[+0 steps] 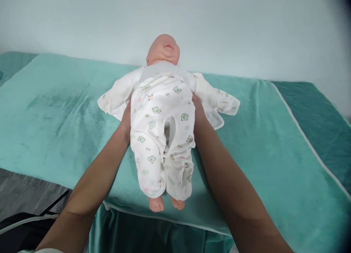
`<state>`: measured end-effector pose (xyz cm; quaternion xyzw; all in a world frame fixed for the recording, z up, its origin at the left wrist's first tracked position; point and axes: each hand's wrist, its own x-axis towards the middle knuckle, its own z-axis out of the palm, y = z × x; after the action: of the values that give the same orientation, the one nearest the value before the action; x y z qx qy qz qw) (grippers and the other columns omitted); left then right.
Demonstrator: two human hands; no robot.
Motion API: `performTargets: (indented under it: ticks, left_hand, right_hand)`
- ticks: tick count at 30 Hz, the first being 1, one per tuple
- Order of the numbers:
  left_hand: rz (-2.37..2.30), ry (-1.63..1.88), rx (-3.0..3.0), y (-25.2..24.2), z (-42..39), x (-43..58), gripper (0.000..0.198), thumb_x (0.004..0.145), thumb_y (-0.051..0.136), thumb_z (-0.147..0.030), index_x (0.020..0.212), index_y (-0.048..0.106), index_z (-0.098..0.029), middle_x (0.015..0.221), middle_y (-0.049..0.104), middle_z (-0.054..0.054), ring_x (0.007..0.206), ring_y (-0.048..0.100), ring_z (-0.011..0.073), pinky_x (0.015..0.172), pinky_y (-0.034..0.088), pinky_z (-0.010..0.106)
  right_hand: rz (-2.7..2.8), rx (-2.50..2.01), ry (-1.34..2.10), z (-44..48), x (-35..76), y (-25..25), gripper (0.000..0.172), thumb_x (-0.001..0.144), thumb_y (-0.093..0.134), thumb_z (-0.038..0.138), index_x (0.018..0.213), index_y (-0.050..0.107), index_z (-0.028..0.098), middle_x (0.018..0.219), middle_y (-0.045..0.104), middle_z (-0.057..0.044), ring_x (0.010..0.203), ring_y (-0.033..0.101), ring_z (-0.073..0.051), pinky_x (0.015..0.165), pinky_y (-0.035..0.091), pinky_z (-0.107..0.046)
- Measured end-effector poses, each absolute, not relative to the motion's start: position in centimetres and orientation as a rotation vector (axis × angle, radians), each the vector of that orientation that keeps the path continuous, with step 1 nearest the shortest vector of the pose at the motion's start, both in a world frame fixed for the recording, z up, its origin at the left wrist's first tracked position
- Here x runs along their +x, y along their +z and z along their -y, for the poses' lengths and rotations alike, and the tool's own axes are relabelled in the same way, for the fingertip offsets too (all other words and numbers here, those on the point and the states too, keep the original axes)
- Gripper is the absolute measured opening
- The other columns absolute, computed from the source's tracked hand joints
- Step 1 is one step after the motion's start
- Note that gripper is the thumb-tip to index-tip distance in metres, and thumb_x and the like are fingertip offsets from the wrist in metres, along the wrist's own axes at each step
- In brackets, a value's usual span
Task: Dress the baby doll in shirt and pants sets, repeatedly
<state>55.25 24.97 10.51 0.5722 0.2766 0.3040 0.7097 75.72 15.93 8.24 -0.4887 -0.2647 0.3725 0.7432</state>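
A baby doll (pixel 162 110) lies on its back on a teal blanket (pixel 55 117), head towards the wall, bare feet near the front edge. It wears a white romper printed with small green bears, and its sleeves are spread out to both sides. My left hand (pixel 126 117) is tucked against the doll's left-hand side. My right hand (pixel 197 112) is pressed against the other side. The fingers of both hands are hidden behind or under the doll's body.
The blanket covers a darker teal bed (pixel 323 125) that runs to a pale wall (pixel 219 22) behind. Grey floor (pixel 24 194) and dark cables (pixel 52 207) show at lower left, below the bed's front edge.
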Motion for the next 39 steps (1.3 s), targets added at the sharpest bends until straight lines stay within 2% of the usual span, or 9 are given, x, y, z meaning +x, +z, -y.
performTargets:
  ticks: [3, 6, 12, 17, 23, 26, 30, 34, 39]
  left_hand:
    - [-0.58, 0.555, 1.072, 10.3, -25.1, 55.1, 0.054, 0.098, 0.043, -0.074, 0.116, 0.072, -0.032, 0.106, 0.08, 0.006, 0.116, 0.074, 0.0374, 0.093, 0.064, 0.058]
    - [-0.599, 0.61, 1.032, 10.3, -25.2, 55.3, 0.052, 0.097, 0.049, -0.071, 0.121, 0.069, -0.03, 0.117, 0.079, 0.008, 0.12, 0.073, 0.036, 0.099, 0.063, 0.057]
    - [-0.709, 0.914, 1.244, 10.6, -26.1, 55.8, 0.036, 0.091, 0.069, -0.042, 0.124, 0.072, -0.028, 0.135, 0.075, 0.003, 0.127, 0.069, 0.0286, 0.11, 0.058, 0.045]
    - [-0.817, 1.071, 1.559, 11.0, -28.5, 56.5, 0.024, 0.095, 0.065, -0.038, 0.108, 0.079, -0.024, 0.12, 0.08, 0.004, 0.118, 0.07, 0.0246, 0.111, 0.053, 0.041]
    - [-0.698, 1.002, 1.834, 13.2, -32.4, 59.1, 0.013, 0.089, 0.071, -0.031, 0.097, 0.077, -0.022, 0.112, 0.078, 0.004, 0.107, 0.07, 0.0208, 0.1, 0.055, 0.035]
    - [-0.573, 0.776, 1.977, 14.5, -33.7, 59.7, 0.016, 0.086, 0.077, -0.035, 0.095, 0.073, -0.023, 0.122, 0.074, 0.004, 0.113, 0.067, 0.022, 0.105, 0.052, 0.038]
    - [-0.481, 0.627, 2.04, 15.5, -34.3, 59.8, 0.021, 0.083, 0.082, -0.035, 0.084, 0.067, -0.022, 0.135, 0.067, 0.004, 0.13, 0.059, 0.0267, 0.115, 0.046, 0.043]
    - [-0.447, 0.668, 1.998, 15.3, -34.5, 60.6, 0.025, 0.084, 0.083, -0.035, 0.08, 0.064, -0.021, 0.114, 0.071, 0.005, 0.122, 0.063, 0.0296, 0.108, 0.05, 0.044]
    - [-0.546, 0.958, 1.92, 13.7, -35.7, 63.1, 0.024, 0.087, 0.082, -0.036, 0.085, 0.062, -0.023, 0.085, 0.066, 0.002, 0.114, 0.065, 0.0309, 0.099, 0.051, 0.045]
  right_hand:
    - [0.557, -1.08, 0.809, -16.0, 75.7, 8.2, 0.033, 0.067, 0.084, 0.036, 0.098, 0.072, 0.031, 0.107, 0.082, -0.002, 0.117, 0.074, -0.032, 0.1, 0.064, -0.052]
    - [0.562, -1.087, 0.782, -15.9, 75.8, 8.3, 0.031, 0.071, 0.08, 0.036, 0.101, 0.071, 0.029, 0.106, 0.082, -0.001, 0.113, 0.075, -0.03, 0.099, 0.063, -0.052]
    - [0.54, -1.314, 0.506, -15.5, 76.4, 8.3, 0.021, 0.082, 0.073, 0.039, 0.097, 0.07, 0.025, 0.098, 0.079, -0.002, 0.102, 0.075, -0.027, 0.097, 0.062, -0.049]
    - [0.795, -1.521, 0.064, -16.1, 77.5, 9.3, 0.009, 0.085, 0.07, 0.029, 0.093, 0.074, 0.025, 0.098, 0.077, -0.003, 0.096, 0.072, -0.022, 0.096, 0.058, -0.043]
    - [1.199, -1.506, 0.196, -18.1, 80.4, 11.6, 0.004, 0.082, 0.073, 0.025, 0.085, 0.075, 0.026, 0.1, 0.075, -0.002, 0.1, 0.068, -0.022, 0.099, 0.054, -0.042]
    - [1.28, -1.429, 0.339, -18.9, 81.6, 11.9, 0.013, 0.079, 0.08, 0.032, 0.086, 0.071, 0.025, 0.106, 0.073, -0.003, 0.106, 0.067, -0.023, 0.106, 0.05, -0.043]
    - [1.324, -1.365, 0.493, -19.2, 82.0, 11.9, 0.034, 0.075, 0.087, 0.049, 0.091, 0.068, 0.026, 0.13, 0.07, -0.004, 0.127, 0.062, -0.027, 0.116, 0.046, -0.045]
    - [1.29, -1.334, 0.611, -19.5, 81.2, 12.4, 0.046, 0.071, 0.089, 0.062, 0.098, 0.07, 0.029, 0.145, 0.065, -0.002, 0.14, 0.056, -0.031, 0.123, 0.042, -0.049]
    - [1.289, -1.34, 0.686, -19.9, 80.5, 13.3, 0.045, 0.074, 0.085, 0.068, 0.083, 0.07, 0.027, 0.139, 0.069, -0.002, 0.139, 0.057, -0.032, 0.118, 0.047, -0.048]
